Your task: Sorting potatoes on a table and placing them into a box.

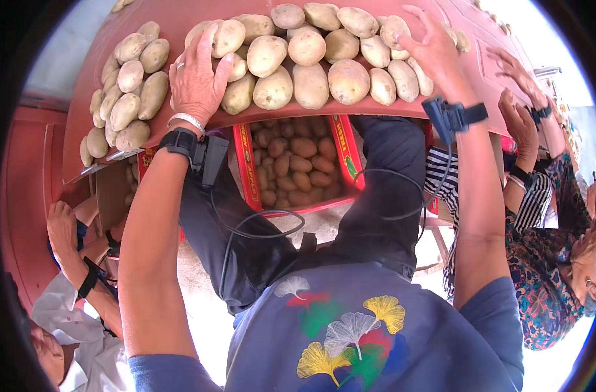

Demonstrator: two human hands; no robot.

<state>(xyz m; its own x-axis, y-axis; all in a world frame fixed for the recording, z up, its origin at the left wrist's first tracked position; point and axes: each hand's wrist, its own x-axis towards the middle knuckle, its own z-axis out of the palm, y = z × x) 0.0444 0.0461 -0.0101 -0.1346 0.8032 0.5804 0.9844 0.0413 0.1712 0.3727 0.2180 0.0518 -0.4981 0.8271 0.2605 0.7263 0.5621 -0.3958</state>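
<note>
A long pile of potatoes (pixel 308 85) lies stacked along the near edge of a red table (pixel 259 112). My left hand (pixel 197 81) lies over the pile's left end, its thumb apart from the fingers and touching a potato (pixel 236 67). What is under that palm is hidden. At the right end, my right hand (pixel 433 49) has its fingers spread, with the thumb tip at a potato (pixel 395 32); nothing is gripped in it. Both wrists wear black straps with cabled devices.
Between my knees, below the table edge, stands a red printed carton (pixel 347 147) full of potatoes (pixel 298 166). A separate potato heap (pixel 131 93) lies on the left. People sit on both sides; a co-worker's hands (pixel 518 98) are raised at the right. Loose cables (pixel 259 235) hang over my lap.
</note>
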